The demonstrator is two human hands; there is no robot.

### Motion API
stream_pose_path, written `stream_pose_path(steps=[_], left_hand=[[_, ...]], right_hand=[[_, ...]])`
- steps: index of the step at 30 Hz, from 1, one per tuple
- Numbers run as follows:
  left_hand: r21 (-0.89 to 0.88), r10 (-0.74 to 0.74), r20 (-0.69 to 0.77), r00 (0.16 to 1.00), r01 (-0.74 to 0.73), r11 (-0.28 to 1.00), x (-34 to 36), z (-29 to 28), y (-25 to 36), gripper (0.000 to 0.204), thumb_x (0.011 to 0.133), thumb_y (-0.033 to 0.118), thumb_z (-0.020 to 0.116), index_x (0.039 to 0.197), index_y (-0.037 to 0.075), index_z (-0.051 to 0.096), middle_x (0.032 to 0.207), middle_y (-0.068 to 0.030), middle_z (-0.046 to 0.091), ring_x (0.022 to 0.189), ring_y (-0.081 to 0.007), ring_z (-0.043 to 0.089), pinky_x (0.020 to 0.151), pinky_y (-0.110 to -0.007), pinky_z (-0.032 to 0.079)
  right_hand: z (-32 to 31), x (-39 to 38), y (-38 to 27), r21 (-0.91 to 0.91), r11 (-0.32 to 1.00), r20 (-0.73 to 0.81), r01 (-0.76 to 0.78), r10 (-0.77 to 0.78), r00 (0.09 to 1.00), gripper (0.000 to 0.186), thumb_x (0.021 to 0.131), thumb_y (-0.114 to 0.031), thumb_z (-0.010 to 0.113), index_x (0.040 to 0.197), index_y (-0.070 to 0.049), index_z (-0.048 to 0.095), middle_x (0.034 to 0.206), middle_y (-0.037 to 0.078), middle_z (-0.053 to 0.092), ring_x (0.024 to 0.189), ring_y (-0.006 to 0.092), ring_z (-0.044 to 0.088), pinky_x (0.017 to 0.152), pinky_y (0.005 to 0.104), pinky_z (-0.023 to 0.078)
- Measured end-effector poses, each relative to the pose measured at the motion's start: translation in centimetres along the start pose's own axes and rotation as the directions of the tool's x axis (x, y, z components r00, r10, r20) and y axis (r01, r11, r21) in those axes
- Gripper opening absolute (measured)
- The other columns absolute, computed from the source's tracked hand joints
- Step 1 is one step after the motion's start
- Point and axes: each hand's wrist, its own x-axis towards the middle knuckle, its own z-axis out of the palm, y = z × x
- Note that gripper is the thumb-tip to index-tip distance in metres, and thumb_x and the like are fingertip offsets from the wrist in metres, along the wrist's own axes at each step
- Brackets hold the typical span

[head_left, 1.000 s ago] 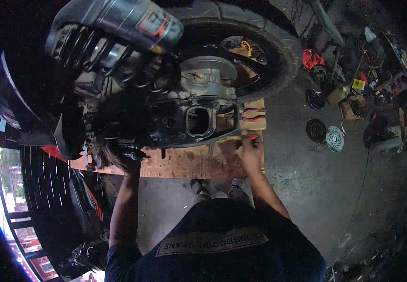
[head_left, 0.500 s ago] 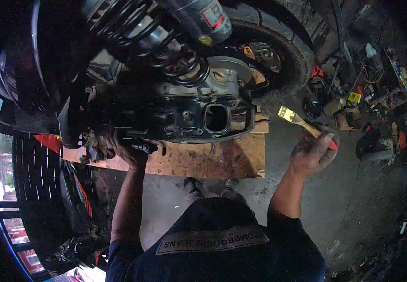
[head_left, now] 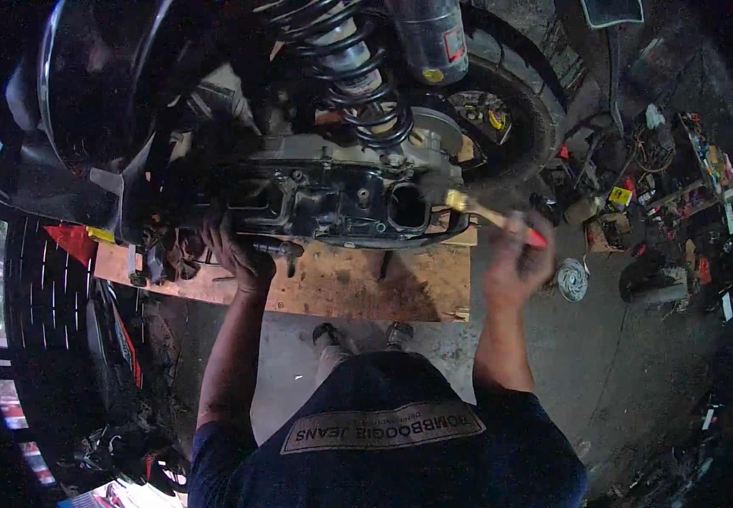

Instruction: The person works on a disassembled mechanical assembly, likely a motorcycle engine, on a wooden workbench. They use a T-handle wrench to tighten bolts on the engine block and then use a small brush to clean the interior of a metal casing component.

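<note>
My right hand (head_left: 520, 264) is closed round the wooden handle of a paintbrush (head_left: 492, 217) with a red end and a shiny yellowish ferrule. Its dark, blurred bristles are at the right end of a black engine casing (head_left: 338, 209), beside a squarish opening. My left hand (head_left: 244, 258) is at the casing's lower left edge, fingers bent in against it, next to a dark cylindrical part (head_left: 278, 247). Shadow hides the fingertips and whatever they grip. Above the casing stands a black coil-spring shock absorber (head_left: 362, 80) with a grey canister (head_left: 434, 42).
A stained wooden board (head_left: 341, 288) lies below the casing. A wheel with a black tyre (head_left: 536, 127) is at the far right of the machine. Tools and parts crowd the right side, with a yellow box (head_left: 620, 196) and a pale round coil (head_left: 571, 279) on the floor.
My right hand has brought the paintbrush left, from beside the casing to its right end. My left hand stays at the casing's lower edge. The view has shifted somewhat.
</note>
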Motion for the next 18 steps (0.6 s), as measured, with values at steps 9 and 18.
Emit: stream_pose_path(steps=[9,18], left_hand=[[-0.097,-0.033,-0.101,0.994,0.023,0.995,-1.8,1.0,-1.4,0.046,0.1,0.031,0.03,0.116,-0.004,0.055,0.119,-0.0216,0.058,0.113,-0.043,0.05,0.102,-0.055,0.032],[-0.132,-0.238,-0.068,0.969,0.228,0.965,-1.7,1.4,-0.6,0.058,0.101,0.037,0.019,0.113,-0.001,0.06,0.122,-0.016,0.059,0.117,-0.0458,0.047,0.108,-0.056,0.025]], right_hand=[[-0.2,2.5,-0.7,0.184,0.969,0.242,-0.163,0.116,0.963,0.014,0.091,-0.01,0.064,0.099,0.001,0.061,0.08,0.004,0.062,0.062,0.01,0.058,0.057,0.0241,0.049],[1.2,2.2,0.0,-0.097,0.989,0.117,-0.113,0.124,0.985,0.017,0.087,-0.013,0.071,0.095,0.001,0.065,0.085,0.004,0.065,0.074,0.0092,0.058,0.065,0.0237,0.047]])
